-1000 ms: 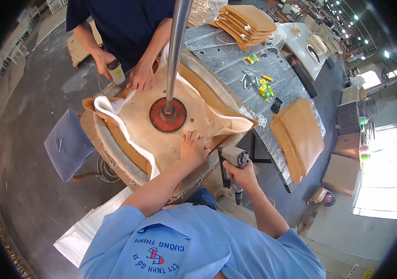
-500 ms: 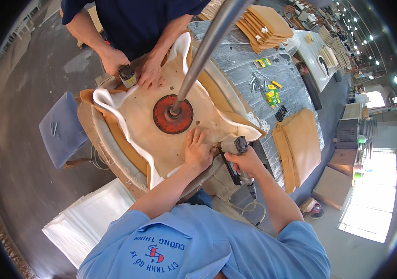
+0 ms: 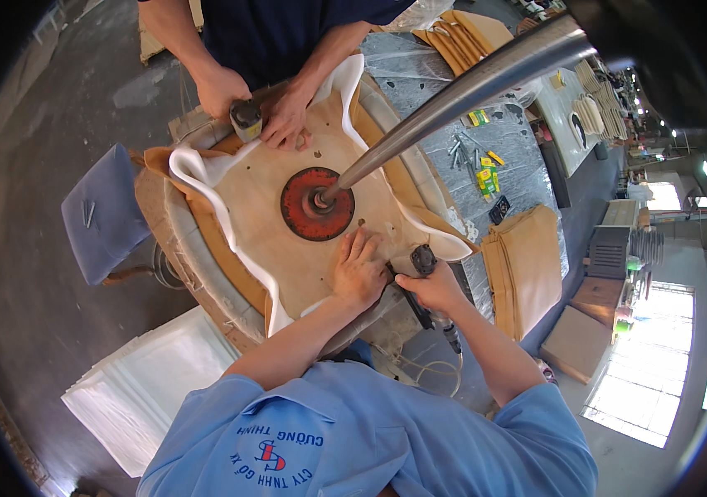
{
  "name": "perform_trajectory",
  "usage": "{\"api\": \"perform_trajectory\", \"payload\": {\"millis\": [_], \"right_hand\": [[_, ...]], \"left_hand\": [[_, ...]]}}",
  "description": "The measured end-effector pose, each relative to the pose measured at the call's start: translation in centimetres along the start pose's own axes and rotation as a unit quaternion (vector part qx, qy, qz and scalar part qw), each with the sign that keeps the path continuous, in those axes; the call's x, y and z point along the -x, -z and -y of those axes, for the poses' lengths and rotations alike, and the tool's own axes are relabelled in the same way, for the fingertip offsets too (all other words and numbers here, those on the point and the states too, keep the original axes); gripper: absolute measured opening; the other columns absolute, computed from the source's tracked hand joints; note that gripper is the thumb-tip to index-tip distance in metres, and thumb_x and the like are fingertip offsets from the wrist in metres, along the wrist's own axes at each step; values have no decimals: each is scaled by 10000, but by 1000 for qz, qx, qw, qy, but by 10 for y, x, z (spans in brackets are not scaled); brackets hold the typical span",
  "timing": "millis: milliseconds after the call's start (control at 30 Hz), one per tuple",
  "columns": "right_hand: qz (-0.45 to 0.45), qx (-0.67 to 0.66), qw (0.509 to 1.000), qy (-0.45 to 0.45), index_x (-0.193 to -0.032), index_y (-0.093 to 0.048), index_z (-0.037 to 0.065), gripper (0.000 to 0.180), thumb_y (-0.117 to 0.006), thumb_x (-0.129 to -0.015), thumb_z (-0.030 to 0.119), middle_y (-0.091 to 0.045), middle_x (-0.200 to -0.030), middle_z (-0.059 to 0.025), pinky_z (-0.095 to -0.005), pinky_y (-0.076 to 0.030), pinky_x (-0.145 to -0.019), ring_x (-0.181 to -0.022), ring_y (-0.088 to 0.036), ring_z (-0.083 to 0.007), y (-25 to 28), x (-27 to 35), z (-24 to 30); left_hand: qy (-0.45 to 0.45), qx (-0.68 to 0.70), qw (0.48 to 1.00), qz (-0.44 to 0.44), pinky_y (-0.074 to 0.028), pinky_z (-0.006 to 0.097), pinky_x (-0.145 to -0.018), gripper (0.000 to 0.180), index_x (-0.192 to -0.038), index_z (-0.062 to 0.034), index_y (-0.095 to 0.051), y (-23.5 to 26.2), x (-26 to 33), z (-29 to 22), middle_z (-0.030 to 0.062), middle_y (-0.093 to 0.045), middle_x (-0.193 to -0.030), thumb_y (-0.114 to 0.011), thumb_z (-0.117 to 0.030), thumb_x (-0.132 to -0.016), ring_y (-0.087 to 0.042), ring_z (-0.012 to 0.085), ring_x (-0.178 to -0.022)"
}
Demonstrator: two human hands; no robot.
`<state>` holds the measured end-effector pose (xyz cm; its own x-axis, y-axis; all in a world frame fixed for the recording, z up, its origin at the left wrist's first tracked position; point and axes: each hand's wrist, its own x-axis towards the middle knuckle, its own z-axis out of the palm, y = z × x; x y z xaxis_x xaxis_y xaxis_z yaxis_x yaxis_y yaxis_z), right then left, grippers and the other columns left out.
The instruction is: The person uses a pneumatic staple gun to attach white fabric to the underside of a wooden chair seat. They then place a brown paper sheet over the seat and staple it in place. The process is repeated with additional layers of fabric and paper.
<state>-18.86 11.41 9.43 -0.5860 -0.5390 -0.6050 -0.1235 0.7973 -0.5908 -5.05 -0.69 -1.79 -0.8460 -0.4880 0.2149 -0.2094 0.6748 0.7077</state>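
A light plywood seat panel (image 3: 283, 257) lies underside up, edged with white foam (image 3: 221, 207) and a tan cover (image 3: 206, 219). A red disc (image 3: 297, 217) on a metal rod (image 3: 445, 103) bears on its middle. My left hand (image 3: 359, 269) rests on the panel's near edge, fingers stretched out and flat. Beside it, my right hand (image 3: 435, 287) is closed around the grip of a pneumatic staple gun (image 3: 421, 260), its nose at the edge by my left fingertips. Whether the nose touches the cover is hidden.
Across from me a co-worker's hand (image 3: 222, 89) holds another staple gun (image 3: 246, 120); their other hand (image 3: 285, 123) presses the far edge. Tan covers (image 3: 523, 269) and staple strips (image 3: 460, 151) lie on the plastic-covered table at right. At left are a blue cushion (image 3: 105, 217) and white sheets (image 3: 150, 373).
The view has shifted slightly, so the rod now slants further right. My right hand has tilted the staple gun a little; my left hand stays at the same edge.
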Motion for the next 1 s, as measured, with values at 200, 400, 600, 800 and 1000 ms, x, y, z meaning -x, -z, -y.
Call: {"api": "perform_trajectory", "payload": {"millis": [200, 400, 600, 800, 1000], "right_hand": [[30, -90, 995, -33, -1099, -757, -3, 365, -912, -912, 269, -717, -753, -38, -317, -505, -497, -545, -632, -117, 2, 14, 6], [38, -38, 997, -52, -1102, -753, -2, 345, -905, -915, 245, -706, -742, -38, -321, -502, -498, -540, -628, -119, -11, 16, 9], [-10, 7, 1000, 1, -1129, -745, -8, 372, -903, -913, 251, -722, -790, -46, -315, -500, -502, -547, -636, -120, -18, 9, 5], [19, -103, 994, -32, -1059, -737, 38, 227, -879, -957, 181, -658, -718, 9, -306, -456, -488, -538, -590, -101, -1, 23, 12], [51, -60, 996, -42, -1083, -788, 21, 293, -893, -926, 246, -704, -728, -8, -303, -486, -499, -543, -623, -99, -10, 24, 4]], "left_hand": [[4, 7, 1000, 4, -217, 601, -1353, 166, -919, -101, -852, 8, 7, 4, 52, -543, -1635, -831, -254, -858, -292, 380, -1661], [-2, 2, 1000, 3, -229, 606, -1347, 164, -897, -77, -841, 6, 12, 8, 53, -555, -1623, -830, -235, -853, -299, 381, -1657], [4, -8, 997, 73, -166, 610, -1363, 249, -968, -108, -868, 20, 22, 10, 81, -487, -1690, -825, -342, -894, -249, 397, -1674], [20, 2, 998, 62, -149, 620, -1365, 270, -941, -105, -860, 23, 23, 13, 65, -465, -1722, -844, -369, -886, -237, 392, -1681], [27, 30, 998, 40, -159, 626, -1360, 222, -935, -112, -853, 21, 24, 11, 60, -483, -1703, -836, -330, -894, -249, 387, -1676]]}}
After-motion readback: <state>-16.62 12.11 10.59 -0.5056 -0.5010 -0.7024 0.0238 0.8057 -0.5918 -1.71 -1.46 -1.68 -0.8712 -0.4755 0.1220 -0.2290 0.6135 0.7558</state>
